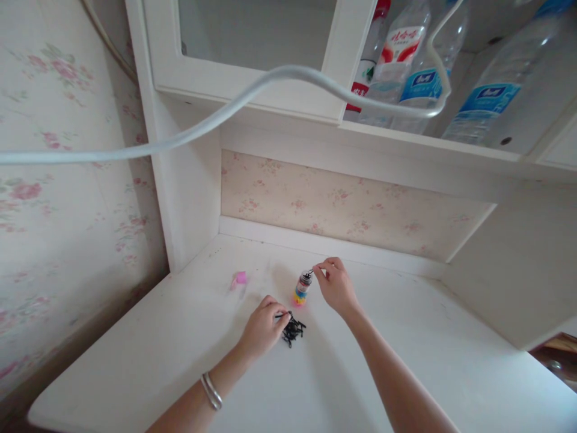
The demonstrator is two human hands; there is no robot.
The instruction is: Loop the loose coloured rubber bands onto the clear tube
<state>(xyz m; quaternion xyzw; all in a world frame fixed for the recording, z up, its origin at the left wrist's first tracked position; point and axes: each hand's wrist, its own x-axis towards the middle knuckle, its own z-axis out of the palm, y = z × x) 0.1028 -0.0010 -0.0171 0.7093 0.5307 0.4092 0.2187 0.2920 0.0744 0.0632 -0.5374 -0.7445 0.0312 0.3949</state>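
Observation:
A small clear jar [302,289] stands upright on the white tabletop, with bright blue, yellow and pink in its lower part and dark bits at its open mouth. My right hand [334,281] is at the jar's mouth, thumb and forefinger pinching a thin dark piece that looks like a small black band. Just in front of the jar lies a heap of small black bands [294,329], some looped. At the heap's left edge my left hand [267,325] pinches one slim black band between thumb and fingertips. A pink cap [241,277] rests to the jar's left.
A white tabletop [383,349] runs back to a flowered panel [315,198]. Overhead, a white cabinet [252,90] holds several plastic bottles [419,78] on its open shelf. One pale cable [189,135] crosses the upper view. Flowered wallpaper [54,228] covers the left wall.

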